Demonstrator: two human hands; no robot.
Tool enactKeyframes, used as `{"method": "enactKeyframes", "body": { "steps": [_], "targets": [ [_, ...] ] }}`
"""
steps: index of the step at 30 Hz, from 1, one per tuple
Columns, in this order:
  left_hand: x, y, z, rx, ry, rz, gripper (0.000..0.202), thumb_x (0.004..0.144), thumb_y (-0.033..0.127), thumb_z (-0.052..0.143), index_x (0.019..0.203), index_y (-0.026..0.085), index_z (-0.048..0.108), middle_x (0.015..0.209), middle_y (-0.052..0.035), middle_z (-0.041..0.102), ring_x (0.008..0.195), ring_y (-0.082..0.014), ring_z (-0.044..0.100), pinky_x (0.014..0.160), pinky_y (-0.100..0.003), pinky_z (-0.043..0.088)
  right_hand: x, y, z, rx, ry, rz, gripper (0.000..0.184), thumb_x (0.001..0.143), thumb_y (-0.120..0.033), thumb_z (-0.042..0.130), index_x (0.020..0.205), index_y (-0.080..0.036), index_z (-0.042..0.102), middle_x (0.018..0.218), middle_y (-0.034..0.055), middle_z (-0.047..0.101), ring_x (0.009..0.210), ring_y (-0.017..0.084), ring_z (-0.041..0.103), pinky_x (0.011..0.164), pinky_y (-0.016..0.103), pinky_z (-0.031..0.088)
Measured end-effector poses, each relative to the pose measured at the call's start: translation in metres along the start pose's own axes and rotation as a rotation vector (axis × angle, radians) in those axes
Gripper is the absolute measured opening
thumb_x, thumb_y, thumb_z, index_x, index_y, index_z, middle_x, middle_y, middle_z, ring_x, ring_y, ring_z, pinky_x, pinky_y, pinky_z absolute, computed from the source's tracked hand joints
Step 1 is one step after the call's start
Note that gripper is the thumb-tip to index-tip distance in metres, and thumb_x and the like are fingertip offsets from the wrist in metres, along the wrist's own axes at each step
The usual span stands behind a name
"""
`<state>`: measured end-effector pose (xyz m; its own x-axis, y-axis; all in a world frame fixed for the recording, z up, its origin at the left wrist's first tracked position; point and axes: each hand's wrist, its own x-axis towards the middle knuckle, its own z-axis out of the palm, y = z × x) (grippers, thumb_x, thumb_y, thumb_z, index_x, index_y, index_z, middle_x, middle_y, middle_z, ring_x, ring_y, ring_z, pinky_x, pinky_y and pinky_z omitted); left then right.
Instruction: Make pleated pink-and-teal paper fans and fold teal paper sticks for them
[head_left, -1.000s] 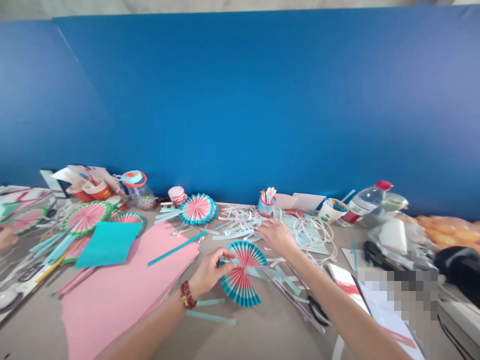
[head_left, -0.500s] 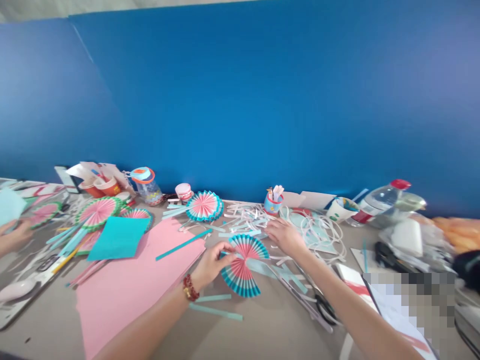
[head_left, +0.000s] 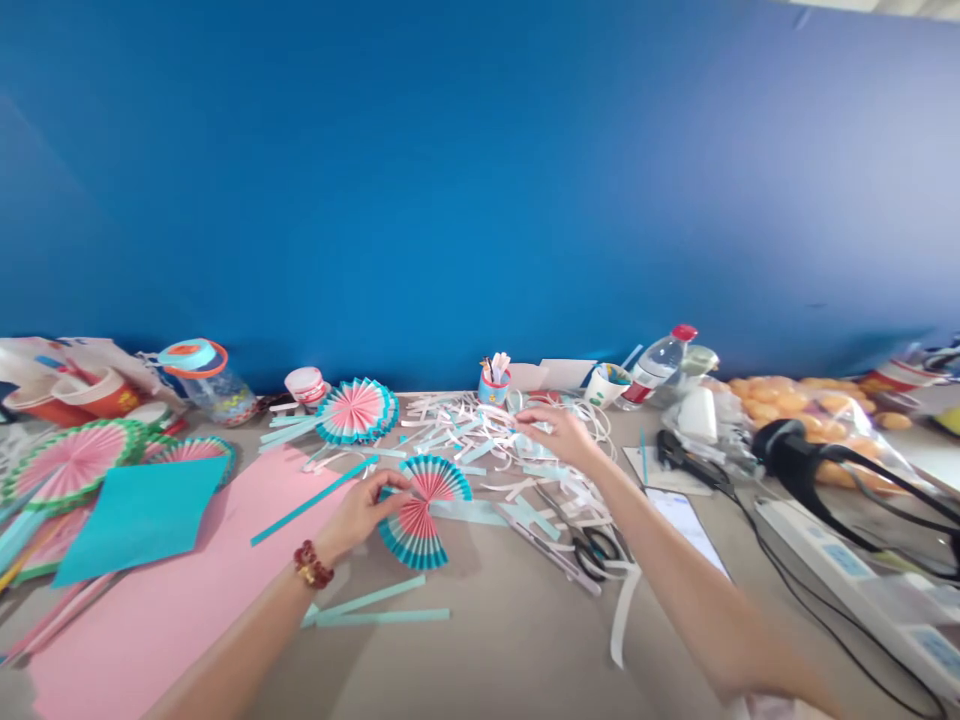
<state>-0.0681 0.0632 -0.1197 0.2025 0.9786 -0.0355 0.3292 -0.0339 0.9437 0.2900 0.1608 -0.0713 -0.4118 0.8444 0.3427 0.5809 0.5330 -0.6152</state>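
A pleated paper fan (head_left: pixel 414 530), pink inside with teal and white edges, is spread nearly round on the table. My left hand (head_left: pixel 367 515), with a red bead bracelet, pinches its left side between thumb and fingers. A pale blue strip (head_left: pixel 472 512) stretches rightward from the fan's middle. Over the pile of cut paper strips (head_left: pixel 450 430), my right hand (head_left: pixel 559 432) hovers with fingers stretched and slightly apart; no strip is clearly in its grasp. Scissors (head_left: pixel 596 552) with black handles lie below the right forearm, among loose strips.
Left are a pink sheet (head_left: pixel 225 560), a teal sheet (head_left: pixel 142 515) and finished rosettes (head_left: pixel 352 412). Along the blue wall stand a pen cup (head_left: pixel 493 388), a paper cup (head_left: pixel 606 385) and a bottle (head_left: pixel 656 370). Right are a bag of orange balls (head_left: pixel 795 410), cables and a power strip (head_left: pixel 840 570).
My view has turned to the right, so the table's things sit further left. My right hand's fingers have come off the strips a little; my left hand still pinches the fan.
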Motion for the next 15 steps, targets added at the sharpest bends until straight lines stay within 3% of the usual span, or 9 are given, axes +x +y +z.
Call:
{"method": "enactKeyframes", "body": {
  "steps": [5,8,11,15],
  "targets": [
    [0.0,0.001,-0.004,0.12,-0.051,-0.007,0.025,0.079,0.044,0.065,0.086,0.021,0.07,0.092,-0.0026,0.073,0.09,-0.0232,0.064,0.084,-0.032,0.046,0.004,-0.003,-0.033,0.128,0.089,0.089,0.038,0.092,-0.05,0.053,0.103,-0.018,0.071,0.094,0.0071,0.074,0.089,0.023,0.068,0.078,0.033,0.053],
    [-0.002,0.0,-0.003,0.178,-0.065,-0.019,0.024,0.081,0.044,0.063,0.085,0.021,0.069,0.092,-0.0021,0.073,0.09,-0.0237,0.064,0.081,-0.032,0.047,0.008,-0.01,-0.04,0.137,0.08,0.086,0.036,0.091,-0.049,0.054,0.101,-0.018,0.071,0.094,0.007,0.075,0.086,0.022,0.069,0.077,0.031,0.053],
    [-0.002,0.0,0.0,0.209,-0.107,-0.02,0.025,0.083,0.044,0.06,0.084,0.021,0.067,0.089,-0.0019,0.073,0.087,-0.0229,0.064,0.079,-0.031,0.048,0.011,-0.016,-0.028,0.073,0.042,0.074,0.03,0.089,-0.046,0.058,0.094,-0.021,0.073,0.09,0.0043,0.075,0.079,0.02,0.068,0.074,0.03,0.053],
    [0.0,0.004,0.003,0.208,-0.171,0.013,0.029,0.085,0.048,0.059,0.084,0.02,0.066,0.091,-0.0025,0.072,0.087,-0.0218,0.065,0.08,-0.03,0.049,0.017,-0.023,0.012,-0.058,-0.055,0.032,0.022,0.09,-0.039,0.06,0.099,-0.025,0.074,0.1,0.0034,0.075,0.09,0.02,0.069,0.083,0.031,0.052]
  ]
}}
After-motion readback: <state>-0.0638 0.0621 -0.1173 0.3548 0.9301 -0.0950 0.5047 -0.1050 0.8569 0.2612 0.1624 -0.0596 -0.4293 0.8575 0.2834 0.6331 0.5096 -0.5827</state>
